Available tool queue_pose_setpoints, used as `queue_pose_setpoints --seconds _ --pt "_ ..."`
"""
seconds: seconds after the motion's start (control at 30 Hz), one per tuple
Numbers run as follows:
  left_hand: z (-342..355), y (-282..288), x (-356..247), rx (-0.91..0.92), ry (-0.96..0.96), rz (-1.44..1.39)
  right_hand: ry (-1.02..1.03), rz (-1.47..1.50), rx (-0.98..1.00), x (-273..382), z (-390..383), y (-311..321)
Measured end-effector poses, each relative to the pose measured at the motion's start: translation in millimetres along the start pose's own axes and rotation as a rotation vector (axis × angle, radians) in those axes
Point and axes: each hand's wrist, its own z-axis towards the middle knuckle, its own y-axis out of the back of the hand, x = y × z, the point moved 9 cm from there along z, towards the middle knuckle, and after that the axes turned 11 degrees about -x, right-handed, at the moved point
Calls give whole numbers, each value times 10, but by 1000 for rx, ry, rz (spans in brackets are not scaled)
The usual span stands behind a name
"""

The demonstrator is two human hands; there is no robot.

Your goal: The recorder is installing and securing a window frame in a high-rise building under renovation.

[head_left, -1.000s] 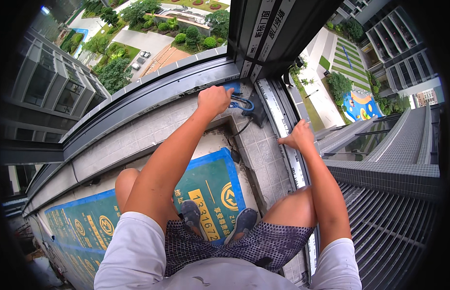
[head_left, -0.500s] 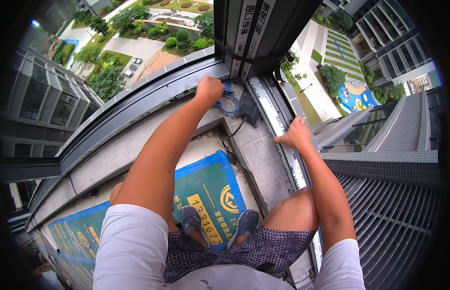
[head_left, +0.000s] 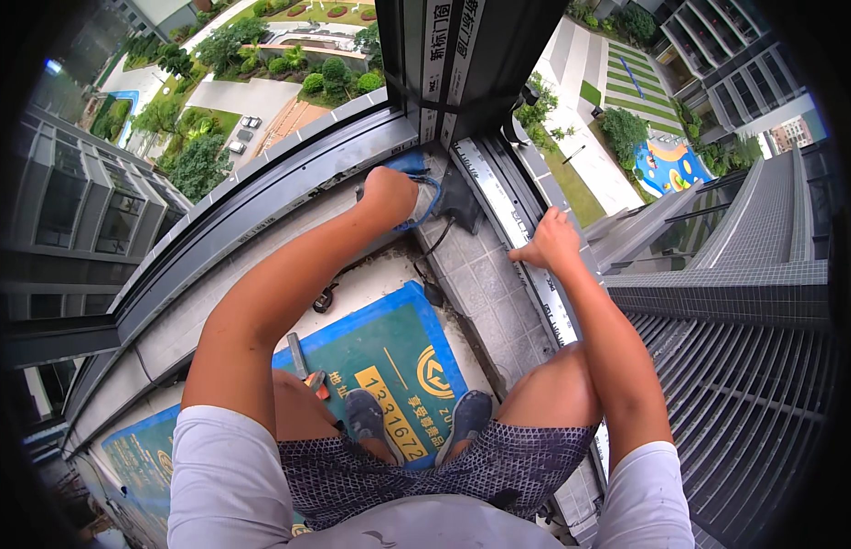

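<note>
My left hand point(head_left: 389, 197) is closed low over the tiled ledge, beside the left window rail point(head_left: 306, 174). A thin blue cord loop point(head_left: 436, 197) shows at its edge, and a dark tip pokes out by the fingers; what lies inside the fist is hidden. Behind the hand is a flat blue thing point(head_left: 407, 163) in the corner. My right hand point(head_left: 551, 242) grips the right window frame rail point(head_left: 512, 215), thumb on its inner side and fingers over the top. A black pouch-like thing point(head_left: 460, 199) with a dark cord sits between the hands.
A dark corner post point(head_left: 453, 73) rises ahead, with a long drop outside both rails. Green floor sheeting with blue edges point(head_left: 402, 339) lies under my shoes point(head_left: 366, 412). Near my left knee are a grey-bladed, red-handled tool point(head_left: 299, 355) and a small dark round object point(head_left: 325, 297).
My left hand has drawn back from the corner, off the rail and toward me. The blue cord loop shifted with it. My right hand keeps its hold on the rail.
</note>
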Motion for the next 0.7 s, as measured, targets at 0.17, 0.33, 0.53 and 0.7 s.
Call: queue_pose_setpoints --seconds 0.17,0.33,0.53,0.7 --pt "-365 -145 -511 -354 287 -432 -17 -13 -12 -93 1 -17" --pt "-404 -1016 -839 41 1212 -1457 2 -8 0 98 13 19" --pt "-200 -893 -816 -144 1242 -1230 -19 7 9 9 -7 -13" --pt "-210 -809 -737 -199 1361 -1176 -21 -1 18 -20 -21 -28"
